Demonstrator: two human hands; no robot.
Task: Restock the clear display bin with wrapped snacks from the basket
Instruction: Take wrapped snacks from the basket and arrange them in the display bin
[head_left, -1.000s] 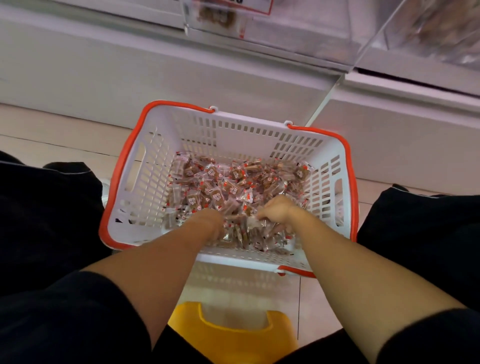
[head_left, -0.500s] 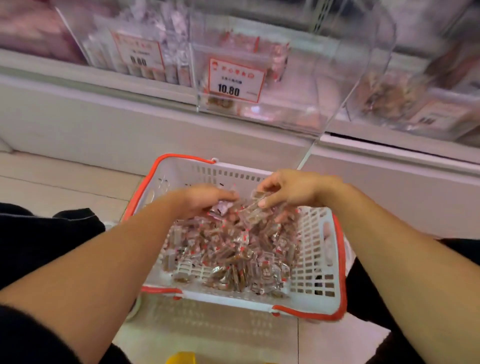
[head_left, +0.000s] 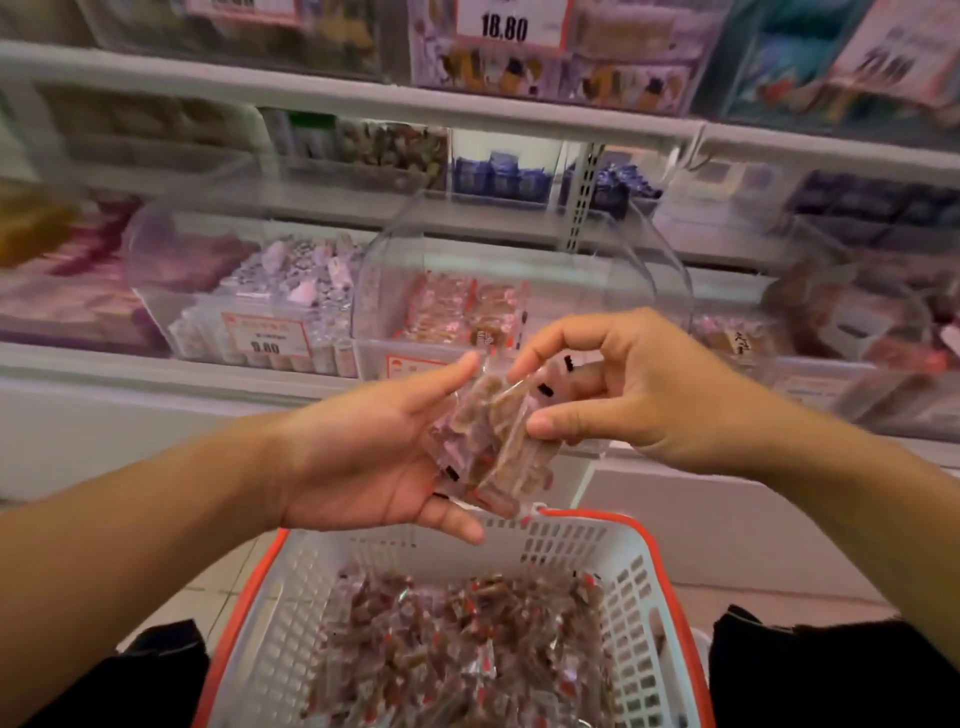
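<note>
The white basket serves as the landmark: rigid lattice plastic with slotted walls and a smooth orange rim, sitting low on the tiled floor between the person's dark-clothed knees. Inside it lies a loose heap of wrapped snacks, brown sticks in crinkly clear film with red-and-white ends.

Above the basket's far-left rim, the left hand is palm-up, fingers extended and cupped under a bundle of snacks raised clear of the basket. Above the far rim to the right, the right hand curls over the same bundle, thumb pressing one glossy wrapper from below while the forefinger arches over the top. Both hands thus hold the bundle between them, well above the heap.

Beyond the basket, past its far rim, stands the clear display bin, smooth transparent plastic with a rounded, domed upper edge; it holds only a shallow layer of similar red-and-brown packets at the back, with open room above them. The bundle hangs just in front of the bin's front wall. Left of it a neighbouring bin carries pale wrapped sweets; the shelving is motion-blurred.
</note>
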